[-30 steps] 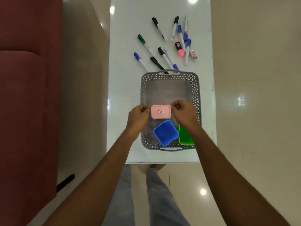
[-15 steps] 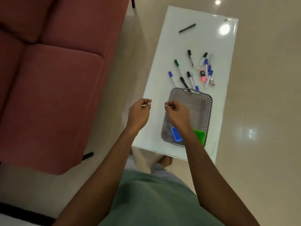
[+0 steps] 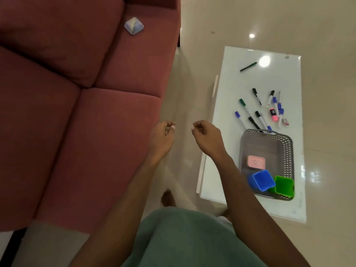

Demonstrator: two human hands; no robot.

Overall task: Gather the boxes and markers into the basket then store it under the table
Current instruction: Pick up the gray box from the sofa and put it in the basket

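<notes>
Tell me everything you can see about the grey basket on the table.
The grey basket is a shallow rectangular tray, plastic by its look, with perforated walls, a solid floor and a handle loop showing at its far short end. It sits flat at the near end of the white table. Inside lie a pink box, a tilted blue box and a green box.

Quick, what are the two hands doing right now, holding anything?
Left hand: closed, fingers curled, nothing visible in it.
Right hand: closed, fingers curled, nothing visible in it.
</notes>
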